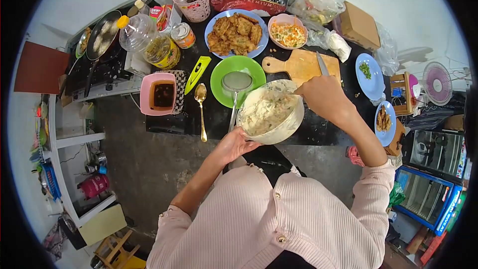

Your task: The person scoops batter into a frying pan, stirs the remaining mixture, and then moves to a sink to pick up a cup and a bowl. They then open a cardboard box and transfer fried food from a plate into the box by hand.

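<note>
A pale bowl (271, 137) of thick, lumpy batter is tilted in front of my body at the counter's front edge. My left hand (234, 145) holds it from below at its left side. At its right rim is my right hand (326, 97), fingers closed; what they grip is mostly hidden. Just left of the bowl, a metal strainer (237, 80) rests over a green plate (217, 82), its handle pointing toward me. Behind the right hand, a knife (322, 65) lies on the wooden cutting board (294, 67).
Fried fritters fill a blue plate (211, 37) at the back. Leftward are a pink bowl (145, 94) of dark sauce, a gold spoon (200, 94), an oil bottle (162, 54) and a frying pan (103, 35) on the stove. Two blue plates stand at right.
</note>
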Motion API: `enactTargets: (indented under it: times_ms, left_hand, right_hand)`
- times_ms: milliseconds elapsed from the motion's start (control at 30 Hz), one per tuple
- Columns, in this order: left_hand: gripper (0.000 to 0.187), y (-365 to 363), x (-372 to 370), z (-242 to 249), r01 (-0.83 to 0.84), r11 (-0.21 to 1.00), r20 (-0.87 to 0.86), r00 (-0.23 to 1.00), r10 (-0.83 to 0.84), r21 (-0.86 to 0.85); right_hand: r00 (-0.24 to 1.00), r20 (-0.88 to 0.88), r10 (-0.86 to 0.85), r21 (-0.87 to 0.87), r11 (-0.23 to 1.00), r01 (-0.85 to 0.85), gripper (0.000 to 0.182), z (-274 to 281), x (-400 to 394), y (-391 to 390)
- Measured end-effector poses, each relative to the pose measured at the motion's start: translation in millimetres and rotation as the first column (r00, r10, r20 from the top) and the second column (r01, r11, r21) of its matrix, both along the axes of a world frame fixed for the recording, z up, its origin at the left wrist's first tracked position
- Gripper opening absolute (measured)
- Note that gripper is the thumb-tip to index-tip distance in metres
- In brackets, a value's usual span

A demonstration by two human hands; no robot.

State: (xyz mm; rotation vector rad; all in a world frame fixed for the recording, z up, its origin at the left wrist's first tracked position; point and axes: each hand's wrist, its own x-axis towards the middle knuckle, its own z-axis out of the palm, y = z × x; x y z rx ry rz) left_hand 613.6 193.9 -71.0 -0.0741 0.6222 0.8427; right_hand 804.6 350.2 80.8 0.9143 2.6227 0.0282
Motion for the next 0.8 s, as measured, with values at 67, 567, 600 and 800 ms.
enactTargets:
  times_ms: [67, 567, 600, 800]
  left_hand:
    - [0.043, 0.6, -0.2, 2.6, -0.014, 1.0, 0.015, 1.0, 0.014, -0.013]
    - [0.05, -0.5, 1.6, 3.0, 0.016, 1.0, -0.002, 1.0, -0.016, -0.006]
    - [0.054, 0.6, 3.8, 7.2, 0.019, 1.0, -0.012, 1.0, -0.019, 0.006]
    - [0.074, 1.0, 31.1, -7.3, 0.116, 0.981, -0.28, 0.958, -0.069, 0.154]
  right_hand:
    - [1.0, 0.001, -0.006, -0.006, 1.0, 0.006, 0.029, -2.4, 0.3, 0.9]
    - [0.994, -0.106, -0.033, -0.039, 0.999, 0.029, 0.021, -1.9, 10.6, -2.7]
    - [0.987, -0.147, -0.061, -0.052, 0.997, 0.054, 0.019, 1.5, 15.5, -4.7]
    - [0.91, -0.119, -0.398, -0.095, 0.916, 0.389, 0.02, -16.5, 58.8, -17.4]
